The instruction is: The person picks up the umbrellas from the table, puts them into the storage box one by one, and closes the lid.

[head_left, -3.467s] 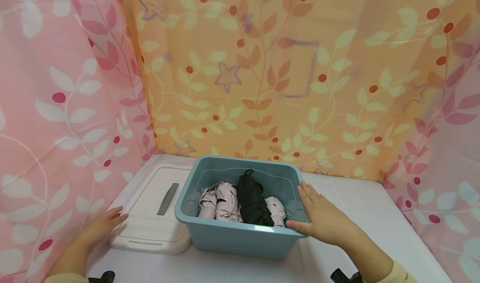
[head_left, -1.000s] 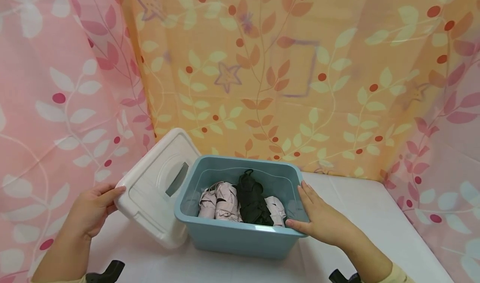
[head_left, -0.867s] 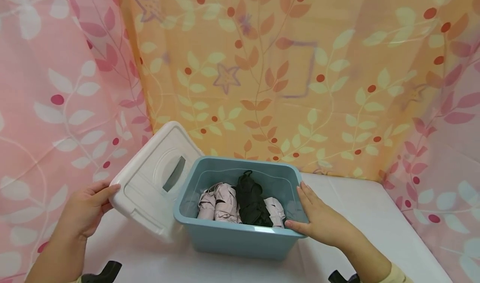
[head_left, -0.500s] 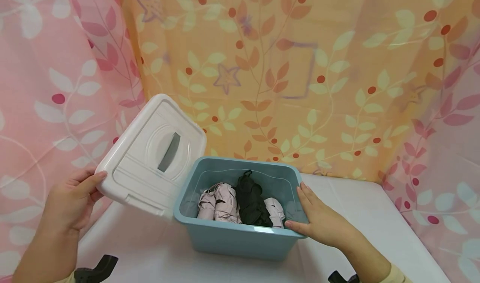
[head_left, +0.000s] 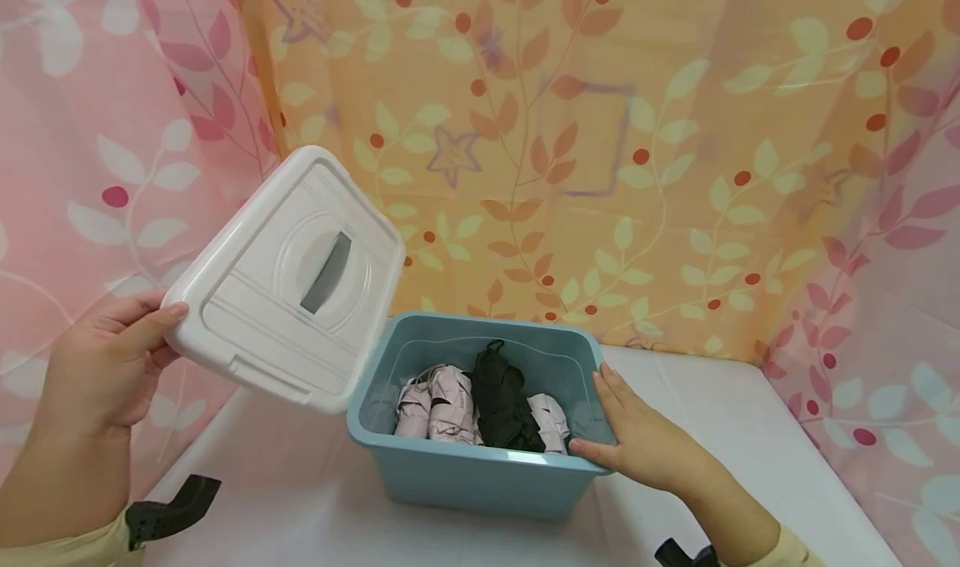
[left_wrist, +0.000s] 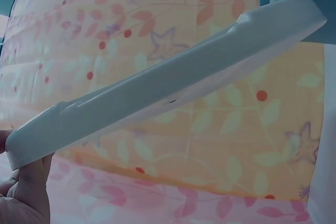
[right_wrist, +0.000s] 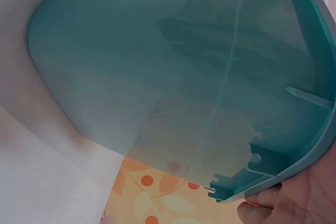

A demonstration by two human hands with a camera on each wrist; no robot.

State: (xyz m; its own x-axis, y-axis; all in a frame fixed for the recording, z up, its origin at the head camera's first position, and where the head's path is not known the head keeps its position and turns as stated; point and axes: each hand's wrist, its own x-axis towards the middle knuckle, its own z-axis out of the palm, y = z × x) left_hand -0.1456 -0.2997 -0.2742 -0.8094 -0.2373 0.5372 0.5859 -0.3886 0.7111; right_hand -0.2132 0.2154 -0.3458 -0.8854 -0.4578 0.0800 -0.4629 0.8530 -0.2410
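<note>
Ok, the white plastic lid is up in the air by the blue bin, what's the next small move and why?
Probably swing the white plastic lid rightward and level it over the blue plastic bin. The left hand holds it tilted, up beside the bin's left rim, while the right hand rests on the right rim and the folded clothes lie below the rim.

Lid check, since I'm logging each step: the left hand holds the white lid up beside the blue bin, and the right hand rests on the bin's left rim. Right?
Not quite. The head view shows the right hand on the right rim of the bin, not the left. The left hand does hold the lid up beside it.
</note>
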